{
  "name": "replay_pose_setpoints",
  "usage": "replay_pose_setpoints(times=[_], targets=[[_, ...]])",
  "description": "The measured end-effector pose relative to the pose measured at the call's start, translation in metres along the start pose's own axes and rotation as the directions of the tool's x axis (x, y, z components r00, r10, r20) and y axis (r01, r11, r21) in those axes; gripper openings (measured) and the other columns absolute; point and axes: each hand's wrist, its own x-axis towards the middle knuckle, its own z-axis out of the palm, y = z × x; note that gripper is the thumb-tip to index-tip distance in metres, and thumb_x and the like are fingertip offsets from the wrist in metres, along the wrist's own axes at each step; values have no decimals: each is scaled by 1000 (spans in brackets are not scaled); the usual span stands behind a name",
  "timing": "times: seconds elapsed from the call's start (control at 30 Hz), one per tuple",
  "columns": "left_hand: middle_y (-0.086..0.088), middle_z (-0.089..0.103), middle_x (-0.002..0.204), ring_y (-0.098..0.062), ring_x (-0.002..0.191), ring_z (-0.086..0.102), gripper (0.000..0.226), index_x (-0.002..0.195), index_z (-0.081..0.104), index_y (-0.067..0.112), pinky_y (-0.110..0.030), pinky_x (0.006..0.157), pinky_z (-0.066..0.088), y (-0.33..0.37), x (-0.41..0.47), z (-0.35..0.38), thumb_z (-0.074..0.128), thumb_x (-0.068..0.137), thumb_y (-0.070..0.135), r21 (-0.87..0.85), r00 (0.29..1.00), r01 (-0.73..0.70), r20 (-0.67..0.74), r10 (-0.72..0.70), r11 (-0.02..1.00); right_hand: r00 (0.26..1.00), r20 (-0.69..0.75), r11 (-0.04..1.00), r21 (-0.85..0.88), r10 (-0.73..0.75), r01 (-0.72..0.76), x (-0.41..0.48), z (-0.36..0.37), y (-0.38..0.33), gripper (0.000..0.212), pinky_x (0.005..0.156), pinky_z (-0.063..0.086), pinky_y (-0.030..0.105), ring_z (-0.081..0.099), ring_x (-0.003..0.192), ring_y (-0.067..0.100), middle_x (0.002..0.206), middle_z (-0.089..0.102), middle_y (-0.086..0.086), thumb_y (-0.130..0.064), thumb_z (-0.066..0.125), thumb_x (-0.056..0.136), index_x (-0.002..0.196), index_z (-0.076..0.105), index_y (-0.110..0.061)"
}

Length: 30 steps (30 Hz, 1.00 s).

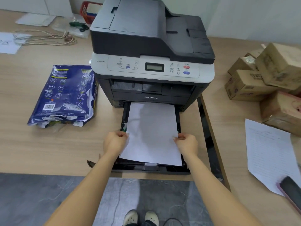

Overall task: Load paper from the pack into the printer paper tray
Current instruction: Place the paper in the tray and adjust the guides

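A grey and black printer (pixel 151 46) stands on the wooden table, its black paper tray (pixel 151 170) pulled out toward me. A white paper stack (pixel 151 132) lies over the tray, its far end inside the printer. My left hand (pixel 114 141) pinches the stack's left edge and my right hand (pixel 187 142) pinches its right edge. The torn-open blue paper pack (pixel 63 97) lies flat on the table left of the printer.
Cardboard boxes (pixel 267 82) are piled at the right, with a printed sheet (pixel 270 154) and a dark phone (pixel 291 191) in front of them. String (pixel 47 38), loose papers and a red basket (pixel 88 12) lie at the back left. The table edge runs just below the tray.
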Motion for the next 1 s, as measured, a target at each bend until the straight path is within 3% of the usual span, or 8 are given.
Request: replay_pose_setpoints(times=[0.17, 0.33, 0.43, 0.6, 0.77, 0.9, 1.0], targets=[[-17, 61, 109, -27, 76, 53, 29, 106, 73, 13, -28, 66, 38, -14, 5, 3, 61, 88, 32, 184, 994, -92, -47, 102, 979, 993, -103, 992, -115, -63, 51, -6, 14, 0, 30, 75, 47, 31, 64, 102, 26, 111, 72, 4, -27, 62, 89, 116, 68, -16], [-12, 48, 121, -30, 89, 56, 37, 123, 63, 17, -31, 77, 42, -13, 1, 5, 58, 89, 30, 290, 990, -133, -7, 141, 948, 972, -170, 960, -254, -163, 117, -6, 22, 2, 27, 66, 43, 31, 62, 94, 28, 109, 65, 8, -29, 63, 88, 114, 69, -21], [-11, 43, 118, -29, 95, 54, 57, 140, 46, 27, -34, 86, 46, -15, -7, 4, 60, 85, 24, 329, 979, -202, 70, 190, 923, 967, -132, 938, -304, -216, 168, -8, 20, 9, 34, 66, 45, 32, 60, 92, 29, 107, 61, 9, -32, 65, 86, 118, 65, -23], [0, 32, 107, -20, 90, 46, 71, 145, 33, 35, -29, 83, 44, -18, -12, -3, 67, 83, 29, 310, 966, -255, 127, 226, 916, 971, -30, 948, -228, -236, 223, -14, 15, 12, 55, 63, 44, 32, 57, 84, 23, 93, 54, 3, -37, 73, 75, 124, 53, -21], [-6, 41, 124, -25, 106, 52, 74, 139, 44, 33, -37, 90, 48, -21, -17, -9, 72, 73, 51, 313, 952, -264, 235, 195, 912, 979, 31, 952, -232, -200, 201, -17, 9, 16, 69, 71, 51, 38, 58, 93, 23, 98, 56, 3, -45, 77, 68, 124, 49, -16], [-6, 51, 107, -25, 85, 53, 60, 105, 44, 15, -37, 69, 45, -23, -20, -11, 78, 67, 47, 331, 969, -230, 169, 182, 915, 976, 53, 932, -291, -210, 217, -21, 4, 20, 76, 75, 53, 41, 56, 100, 25, 111, 56, 7, -49, 80, 63, 122, 46, -14], [-10, 55, 104, -28, 81, 51, 60, 93, 37, 13, -40, 67, 44, -26, -18, -13, 81, 65, 42, 368, 980, -186, 140, 143, 911, 971, 99, 899, -368, -216, 238, -21, 2, 21, 86, 80, 51, 40, 52, 110, 28, 121, 52, 9, -50, 83, 58, 124, 42, -16]])
